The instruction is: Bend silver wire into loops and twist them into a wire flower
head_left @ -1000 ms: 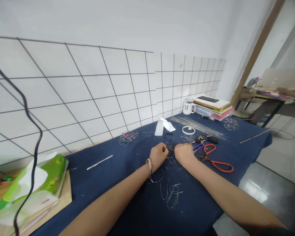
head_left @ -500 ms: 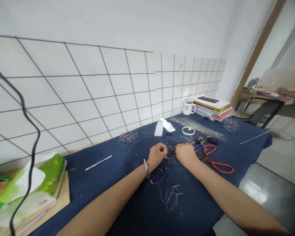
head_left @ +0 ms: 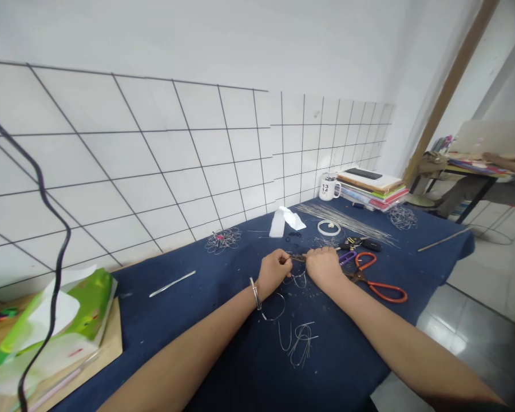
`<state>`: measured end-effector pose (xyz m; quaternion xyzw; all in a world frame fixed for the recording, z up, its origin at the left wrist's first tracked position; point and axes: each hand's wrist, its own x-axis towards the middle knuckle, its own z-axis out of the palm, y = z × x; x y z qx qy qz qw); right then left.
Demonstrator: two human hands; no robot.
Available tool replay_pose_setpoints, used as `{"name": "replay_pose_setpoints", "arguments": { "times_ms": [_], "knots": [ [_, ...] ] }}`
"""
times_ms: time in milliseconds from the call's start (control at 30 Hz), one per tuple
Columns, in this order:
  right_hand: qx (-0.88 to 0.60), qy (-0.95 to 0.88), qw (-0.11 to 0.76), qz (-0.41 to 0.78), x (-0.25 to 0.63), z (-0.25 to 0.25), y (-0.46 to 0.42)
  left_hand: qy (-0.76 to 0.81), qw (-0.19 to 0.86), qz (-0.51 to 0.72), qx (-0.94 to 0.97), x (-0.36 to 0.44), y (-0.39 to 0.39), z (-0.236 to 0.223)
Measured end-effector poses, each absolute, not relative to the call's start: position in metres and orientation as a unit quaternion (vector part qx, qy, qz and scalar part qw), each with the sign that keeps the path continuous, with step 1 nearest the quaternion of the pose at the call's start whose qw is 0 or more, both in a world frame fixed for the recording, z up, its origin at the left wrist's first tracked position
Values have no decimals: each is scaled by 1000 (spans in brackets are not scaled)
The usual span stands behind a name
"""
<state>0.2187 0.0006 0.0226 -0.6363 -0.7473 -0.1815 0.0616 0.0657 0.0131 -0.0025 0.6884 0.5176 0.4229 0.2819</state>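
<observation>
Near the middle of the blue cloth, my left hand (head_left: 275, 270) is closed in a pinch on thin metal wire. My right hand (head_left: 325, 268) is wrapped round pliers (head_left: 298, 258), whose narrow metal jaws point left to the fingertips of my left hand. Thin wire loops (head_left: 300, 280) hang below, between the two hands. A purple handle (head_left: 347, 258) shows just right of my right hand; whether it belongs to the held tool I cannot tell. Orange-handled scissors (head_left: 386, 292) and black-handled cutters (head_left: 360, 244) lie to the right.
Loose bent wires (head_left: 301, 343) lie in front. Behind are straight wires (head_left: 347, 220), a white ring (head_left: 328, 228), white paper (head_left: 285, 222), a mug (head_left: 327, 187) and stacked books (head_left: 371, 189). A tissue pack (head_left: 68, 315) stands left; another person's arm (head_left: 508, 163) is at a far table.
Both hands stay almost in place. My right hand has shifted slightly, and the wire loops below the hands have swung a little.
</observation>
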Motion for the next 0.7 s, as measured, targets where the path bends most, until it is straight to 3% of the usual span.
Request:
{"name": "replay_pose_setpoints", "arguments": {
  "times_ms": [700],
  "knots": [
    [-626,-752,58,-198,218,16,3,531,247,417,695,66,11,-4]
  ]
}}
